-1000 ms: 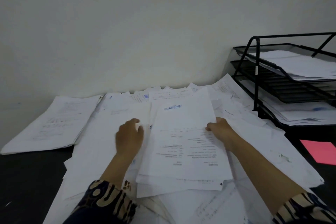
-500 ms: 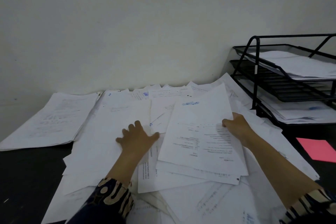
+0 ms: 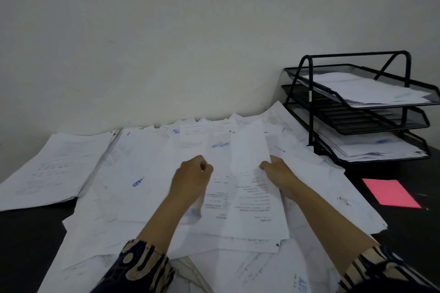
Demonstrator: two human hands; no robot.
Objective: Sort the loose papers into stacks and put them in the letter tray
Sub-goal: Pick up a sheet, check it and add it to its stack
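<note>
Between both hands, a small sheaf of papers (image 3: pixel 247 188) lay atop the loose spread, its long axis running away from the person. The left hand (image 3: pixel 194 177) gripped its left edge, the right hand (image 3: pixel 277 171) apparently pinched the right edge. The letter tray (image 3: pixel 309 102) stood off to the right, nearer the right hand.

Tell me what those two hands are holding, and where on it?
Both grip the printed sheets atop the pile: the left hand at their left edge, the right hand at their right edge.
</note>
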